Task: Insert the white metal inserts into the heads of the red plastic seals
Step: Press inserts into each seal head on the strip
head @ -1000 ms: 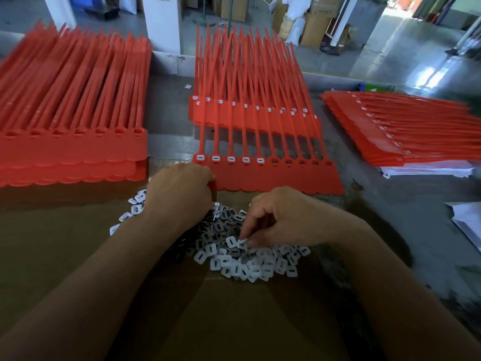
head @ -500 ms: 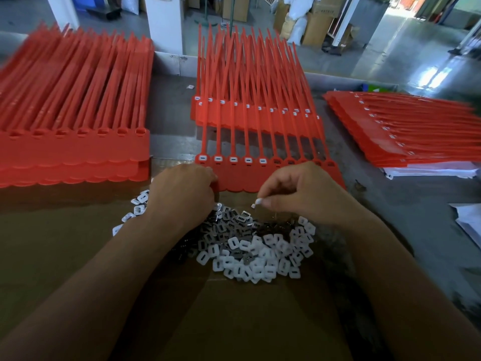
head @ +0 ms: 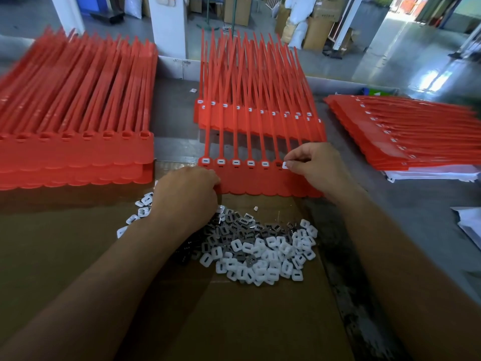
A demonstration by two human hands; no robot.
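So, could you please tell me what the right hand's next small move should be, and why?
Probably press the white insert down into the sixth head of the front strip of seals. The right hand pinches it just beside that open socket, the five heads to its left already carry inserts, and the left hand grips the strip's left edge.
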